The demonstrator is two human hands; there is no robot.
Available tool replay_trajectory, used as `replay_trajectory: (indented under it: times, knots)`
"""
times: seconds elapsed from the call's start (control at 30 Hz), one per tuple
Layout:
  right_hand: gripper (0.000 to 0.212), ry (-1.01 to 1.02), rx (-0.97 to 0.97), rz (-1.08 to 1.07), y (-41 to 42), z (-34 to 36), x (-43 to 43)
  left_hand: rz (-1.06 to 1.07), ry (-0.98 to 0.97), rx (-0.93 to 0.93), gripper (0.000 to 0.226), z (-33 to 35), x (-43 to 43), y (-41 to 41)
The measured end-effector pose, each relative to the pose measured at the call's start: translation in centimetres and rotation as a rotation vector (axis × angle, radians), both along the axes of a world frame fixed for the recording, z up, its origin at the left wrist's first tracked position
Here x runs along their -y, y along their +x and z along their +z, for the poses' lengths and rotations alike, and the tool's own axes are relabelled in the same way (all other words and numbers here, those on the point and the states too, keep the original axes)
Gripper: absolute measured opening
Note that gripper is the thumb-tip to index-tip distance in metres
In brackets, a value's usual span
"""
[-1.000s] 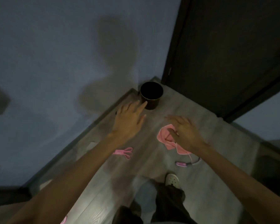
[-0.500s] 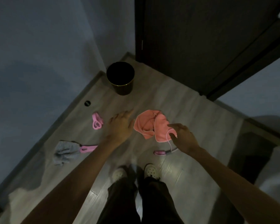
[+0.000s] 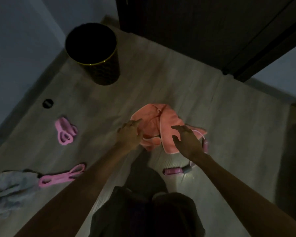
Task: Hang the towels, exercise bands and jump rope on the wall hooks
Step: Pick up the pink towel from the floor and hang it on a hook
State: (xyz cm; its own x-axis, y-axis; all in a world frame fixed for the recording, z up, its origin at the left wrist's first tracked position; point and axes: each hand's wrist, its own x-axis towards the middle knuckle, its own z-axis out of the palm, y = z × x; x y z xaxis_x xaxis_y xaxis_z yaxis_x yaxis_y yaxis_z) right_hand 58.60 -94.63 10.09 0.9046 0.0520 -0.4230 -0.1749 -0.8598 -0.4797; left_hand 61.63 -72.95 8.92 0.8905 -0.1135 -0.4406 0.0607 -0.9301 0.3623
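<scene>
A pale grey plank floor (image 3: 212, 108) fills most of the frame. A dark door (image 3: 195, 31) takes up the upper right and a bluish wall (image 3: 24, 31) the upper left. At the bottom centre are the person's dark trousers (image 3: 143, 216), with both bare forearms reaching up from the lower corners towards the middle.

A black bin (image 3: 99, 69) with a yellow rim stands upright in the upper left centre, near the wall and the door.

A salmon-pink towel (image 3: 167, 124) lies crumpled on the floor at the centre of the frame. A grey towel (image 3: 10, 185) lies bunched at the lower left edge.

The left hand (image 3: 130, 135) is over the pink towel's left edge, fingers stretched out and holding nothing; its fingertips overlap the cloth, but contact cannot be told. The right hand (image 3: 186, 142) is over the towel's lower right part with fingers spread wide and relaxed, gripping nothing.

A long pink exercise band (image 3: 61, 177) lies flat at the lower left, one end touching the grey towel. A second pink band (image 3: 65, 132), folded into loops, lies at the left centre. The jump rope (image 3: 173, 171), with pink handles, lies just below and right of the pink towel, its thin cord partly hidden by the right hand.

A small black disc (image 3: 47, 103) sits on the floor near the wall, at the left.
</scene>
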Motion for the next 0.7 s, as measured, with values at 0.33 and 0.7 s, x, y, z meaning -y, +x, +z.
replay_trajectory:
  times: [0.33, 0.7]
  knots:
    - [0.042, -0.028, 0.114, -0.094, 6.2, -23.5, -1.5, 0.022, -0.104, 0.074, 0.052, -24.8, -0.1, 7.8]
    - [0.035, -0.094, 0.138, -0.139, 8.6, -30.8, -0.9, 0.041, -0.137, 0.264, 0.038, -32.8, -0.7, 9.6]
